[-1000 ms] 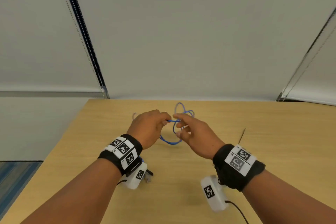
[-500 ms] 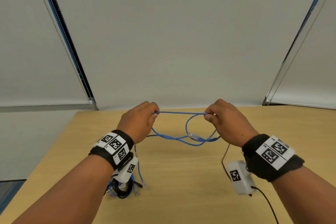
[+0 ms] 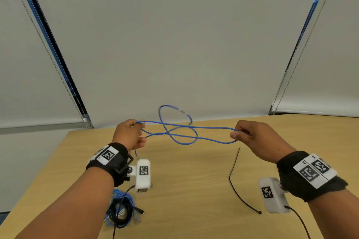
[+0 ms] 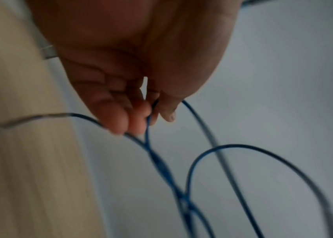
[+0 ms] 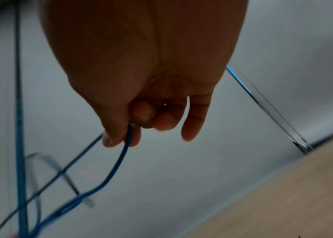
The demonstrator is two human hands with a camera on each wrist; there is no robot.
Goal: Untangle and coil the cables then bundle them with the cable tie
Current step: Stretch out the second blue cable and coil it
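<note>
— Head view: counted two hands, both raised above the table. Left hand pinched on the blue cable; right hand pinched on the same cable at its far bend. Well apart from each other.

— How many cables?

— One blue cable strung between the hands, held off the table. Crossed over itself near the middle, with one loop standing up behind the crossing. Long axis ran left to right, roughly level. Also one bundle of cables, blue and black strands together, lying on the table near the left forearm; could not count its strands. A thin blue run dropped from the left hand toward it.

— And the tie?

— One black cable tie, lying flat on the table below the right hand, touched by neither hand. Bent partway; long axis ran near to far, with one end pointing away toward the right hand and the other toward the near right.

— Wrist views?

— Left wrist: thumb and fingertips closed on the cable, strands leaving both ways and crossing below. Blurred. Right wrist: thumb and forefinger clamped on a bend of the cable, remaining fingers loosely curled.

— Containers?

— Saw nothing of that kind.
</note>
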